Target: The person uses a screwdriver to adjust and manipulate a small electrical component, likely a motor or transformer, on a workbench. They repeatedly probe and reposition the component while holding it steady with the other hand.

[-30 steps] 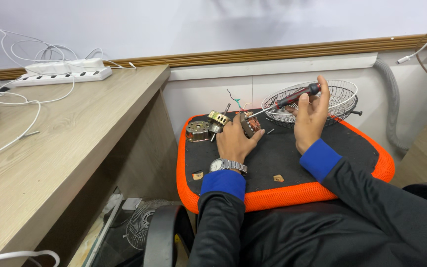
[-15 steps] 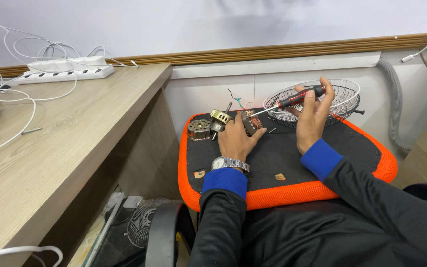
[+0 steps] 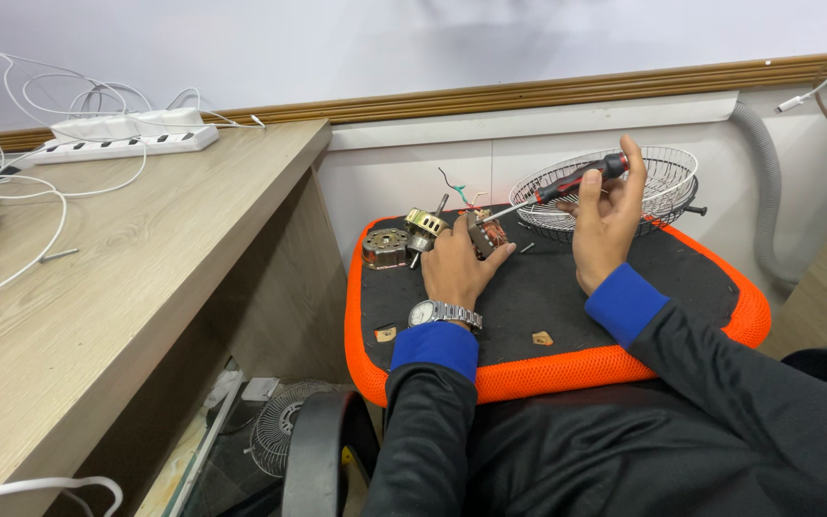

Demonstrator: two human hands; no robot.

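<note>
Even, bright indoor light fills the frame with no glare. Soft shadows fall under the table point(image 3: 126, 287) at lower left. Focus is sharp throughout; straight lines bow slightly near the edges.

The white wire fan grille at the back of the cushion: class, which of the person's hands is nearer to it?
Right. The right hand, holding a screwdriver, is up directly in front of the wire fan grille. The left hand rests on the motor part, further left.
</note>
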